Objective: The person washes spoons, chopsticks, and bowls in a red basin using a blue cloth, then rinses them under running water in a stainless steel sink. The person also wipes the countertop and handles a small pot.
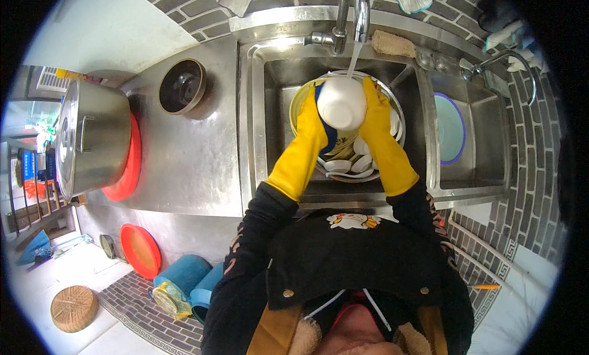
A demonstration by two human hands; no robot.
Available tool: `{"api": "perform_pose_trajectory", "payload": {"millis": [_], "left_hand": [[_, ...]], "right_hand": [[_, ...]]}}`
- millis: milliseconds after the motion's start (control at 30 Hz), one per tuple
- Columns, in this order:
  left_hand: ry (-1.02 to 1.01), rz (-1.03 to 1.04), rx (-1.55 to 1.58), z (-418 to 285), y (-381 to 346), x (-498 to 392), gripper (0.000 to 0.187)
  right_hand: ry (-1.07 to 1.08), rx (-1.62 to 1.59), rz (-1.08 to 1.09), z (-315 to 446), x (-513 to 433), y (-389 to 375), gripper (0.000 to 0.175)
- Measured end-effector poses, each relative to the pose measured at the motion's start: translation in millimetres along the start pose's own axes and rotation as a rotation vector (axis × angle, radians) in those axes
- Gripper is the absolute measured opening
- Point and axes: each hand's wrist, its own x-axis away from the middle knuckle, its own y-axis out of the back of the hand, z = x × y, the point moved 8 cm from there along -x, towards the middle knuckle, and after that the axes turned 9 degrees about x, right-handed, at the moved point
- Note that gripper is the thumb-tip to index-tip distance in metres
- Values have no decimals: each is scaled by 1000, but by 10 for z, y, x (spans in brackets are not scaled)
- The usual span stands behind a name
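Note:
Both my hands wear yellow rubber gloves over a sink basin (275, 164). A white bowl (343, 104), its foot towards me, is gripped between them. My left hand (313, 120) holds its left side, with a dark blue cloth (327, 133) pressed between glove and bowl. My right hand (378, 111) clasps the right side. Water runs from the chrome faucet (362, 19) onto the bowl's far edge. Beneath, a large round basin (401, 129) holds several small white dishes (338, 165), a white spoon (349, 174) and a yellowish bowl (295, 102), partly hidden by my hands.
On the steel counter (198, 166) at left stand a dark brown bowl (182, 86) and a large lidded steel pot (96, 139) by a red basin (133, 162). A beige towel (393, 43) lies behind the sink. In the right basin is a blue-rimmed strainer (450, 129).

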Motion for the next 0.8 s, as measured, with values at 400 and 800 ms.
{"api": "perform_pose_trajectory", "payload": {"millis": [400,800], "left_hand": [[593,146,103,714,268,-105,61],[1011,-308,1199,622,-346,437,89]], "right_hand": [[220,-93,547,-55,54,-297,46],[609,679,382,240,362,-530,29]]}}
